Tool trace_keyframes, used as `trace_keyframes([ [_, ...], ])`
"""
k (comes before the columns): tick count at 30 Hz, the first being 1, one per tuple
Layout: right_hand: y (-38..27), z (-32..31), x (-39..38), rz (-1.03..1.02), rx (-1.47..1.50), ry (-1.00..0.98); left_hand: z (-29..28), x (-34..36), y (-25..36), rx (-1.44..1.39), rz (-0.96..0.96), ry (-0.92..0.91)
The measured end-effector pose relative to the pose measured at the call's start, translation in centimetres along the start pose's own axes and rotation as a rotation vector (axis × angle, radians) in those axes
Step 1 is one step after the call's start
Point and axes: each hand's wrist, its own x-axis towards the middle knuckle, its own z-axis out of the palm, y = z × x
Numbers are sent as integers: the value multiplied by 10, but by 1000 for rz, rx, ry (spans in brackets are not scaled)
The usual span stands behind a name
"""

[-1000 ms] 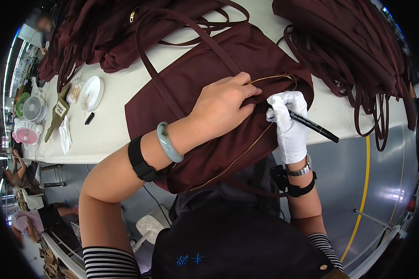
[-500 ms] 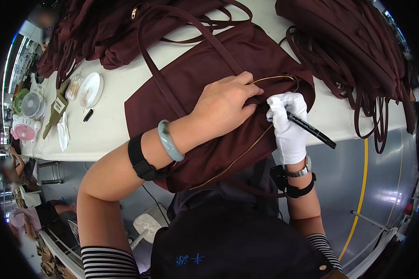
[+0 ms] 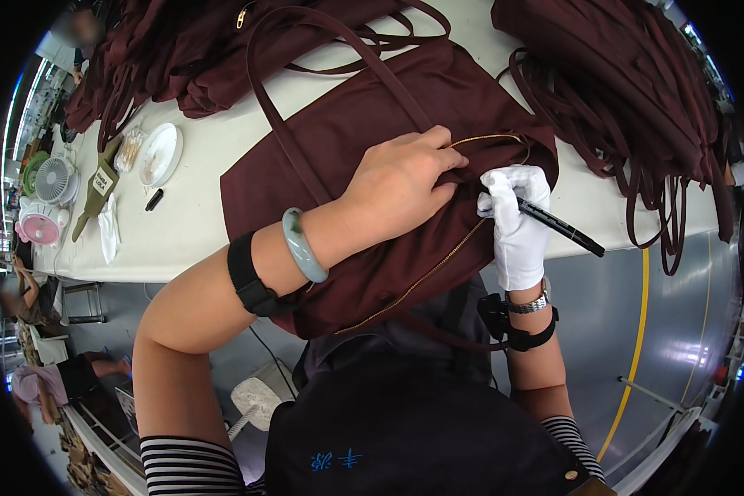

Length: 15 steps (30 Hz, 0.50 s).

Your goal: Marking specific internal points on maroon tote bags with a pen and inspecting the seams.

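Observation:
A dark maroon handbag (image 3: pixel 351 124) lies in front of me, its gold zipper (image 3: pixel 417 289) undone and its strap looping up at the back. My left hand (image 3: pixel 401 175), bare, pinches the bag's fabric by the zipper edge, fingers curled. In a white glove, my right hand (image 3: pixel 519 219) grips a black marker pen (image 3: pixel 566 228), whose rear end sticks out to the lower right. The glove is at the bag's opening, to the right of the left hand. The pen's front end is hidden by the glove's fingers.
More maroon bags are heaped at the back left (image 3: pixel 215 70) and the right (image 3: pixel 628 91). On the left of the white table (image 3: pixel 194 236) are a white dish (image 3: pixel 160 155), a small black cap (image 3: pixel 155 200), a white cloth (image 3: pixel 109 228) and a pink fan (image 3: pixel 40 223).
The gloved right hand and the pen have shifted slightly to the right. My left hand keeps the same hold on the bag.

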Motion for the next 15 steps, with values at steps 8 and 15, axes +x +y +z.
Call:
trace_keyframes([
  [8,0,1,0,13,-48,2,0,0,-1,-1,-7,-12],
  [15,1,2,0,4,-67,4,0,0,-2,-14,-10,-16],
])
